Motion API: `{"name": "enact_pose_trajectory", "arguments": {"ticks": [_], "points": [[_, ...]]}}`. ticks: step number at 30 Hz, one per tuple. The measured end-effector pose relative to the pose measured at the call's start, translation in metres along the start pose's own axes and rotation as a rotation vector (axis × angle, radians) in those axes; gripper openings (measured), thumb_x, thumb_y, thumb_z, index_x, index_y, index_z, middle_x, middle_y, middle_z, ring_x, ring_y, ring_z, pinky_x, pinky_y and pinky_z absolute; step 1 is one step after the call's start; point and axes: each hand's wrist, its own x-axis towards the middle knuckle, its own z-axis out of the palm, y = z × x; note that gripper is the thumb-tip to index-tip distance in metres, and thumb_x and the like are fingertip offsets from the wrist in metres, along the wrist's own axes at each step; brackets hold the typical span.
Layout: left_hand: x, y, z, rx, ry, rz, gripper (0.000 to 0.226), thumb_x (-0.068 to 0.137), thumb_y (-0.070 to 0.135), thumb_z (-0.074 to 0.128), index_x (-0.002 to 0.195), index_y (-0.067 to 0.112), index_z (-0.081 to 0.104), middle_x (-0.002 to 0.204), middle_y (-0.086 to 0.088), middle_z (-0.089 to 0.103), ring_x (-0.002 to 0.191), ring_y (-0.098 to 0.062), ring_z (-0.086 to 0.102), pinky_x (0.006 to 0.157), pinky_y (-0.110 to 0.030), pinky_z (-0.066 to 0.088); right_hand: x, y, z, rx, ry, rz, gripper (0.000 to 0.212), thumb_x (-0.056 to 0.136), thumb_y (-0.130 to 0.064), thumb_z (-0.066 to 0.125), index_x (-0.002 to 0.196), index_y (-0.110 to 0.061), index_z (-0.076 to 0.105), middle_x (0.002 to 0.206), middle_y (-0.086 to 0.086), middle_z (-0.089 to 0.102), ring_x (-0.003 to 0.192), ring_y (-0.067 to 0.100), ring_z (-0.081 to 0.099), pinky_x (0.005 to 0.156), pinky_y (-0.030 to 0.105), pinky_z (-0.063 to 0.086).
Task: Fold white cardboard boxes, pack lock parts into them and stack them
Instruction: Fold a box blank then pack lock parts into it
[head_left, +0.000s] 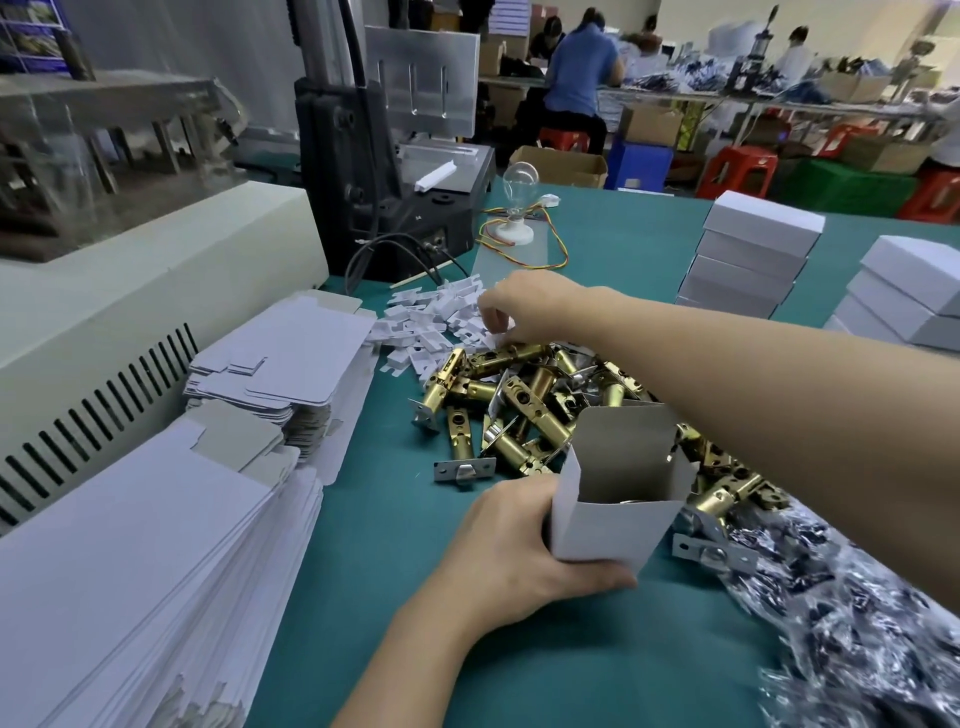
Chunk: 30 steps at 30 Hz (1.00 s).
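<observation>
Roughly L to R on green table (519, 654), flat box blanks (156, 545) stacked at L, closed white boxes (753, 244) stacked far R, brass latch pile (519, 405) mid-table, open white box (613, 525) upright at pile's near edge, L hand (498, 545) wrapped round its base, R hand (530, 304) over small white card inserts (431, 317), fingertips pinching one.

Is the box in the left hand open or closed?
Open: the box in the left hand has its top flaps standing up, grey inside showing.
</observation>
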Motion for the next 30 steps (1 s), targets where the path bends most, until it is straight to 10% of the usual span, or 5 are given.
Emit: {"name": "enact_pose_trajectory", "arguments": {"ticks": [13,20,25,30], "points": [[0.000,0.003,-0.001,0.024,-0.003,0.004,0.050,0.069,0.043,0.094,0.112,0.030,0.073,0.109,0.012,0.075,0.102,-0.011,0.071,0.086,-0.047,0.060,0.000,0.005,-0.005,0.172,0.272,0.041,0.014,0.097,-0.019,0.065,0.105,-0.010,0.071,0.104,0.003,0.070,0.100,0.026,0.064,0.075,0.032,0.046],[-0.001,0.004,-0.001,0.031,0.001,0.031,0.047,0.071,0.044,0.094,0.112,0.034,0.074,0.110,0.013,0.074,0.101,-0.010,0.071,0.084,-0.046,0.061,-0.053,0.000,-0.040,0.954,0.533,0.155,0.022,0.101,-0.018,0.064,0.120,-0.008,0.071,0.080,0.002,0.073,0.063,0.016,0.070,0.055,0.022,0.054],[-0.001,0.003,-0.001,0.003,0.010,0.023,0.048,0.068,0.050,0.093,0.110,0.039,0.072,0.108,0.019,0.076,0.100,-0.003,0.071,0.086,-0.041,0.062,-0.127,-0.004,-0.049,1.587,0.437,0.042,0.019,0.092,-0.019,0.071,0.105,-0.006,0.076,0.081,0.008,0.077,0.078,0.020,0.077,0.070,0.022,0.060],[-0.002,0.012,-0.001,-0.042,0.109,0.034,0.056,0.065,0.062,0.089,0.115,0.058,0.065,0.111,0.031,0.072,0.104,0.009,0.067,0.077,-0.009,0.052,-0.185,-0.004,-0.046,1.625,0.449,-0.078,0.018,0.081,-0.015,0.073,0.096,-0.019,0.083,0.090,0.008,0.080,0.086,0.021,0.079,0.074,0.023,0.061]]}}
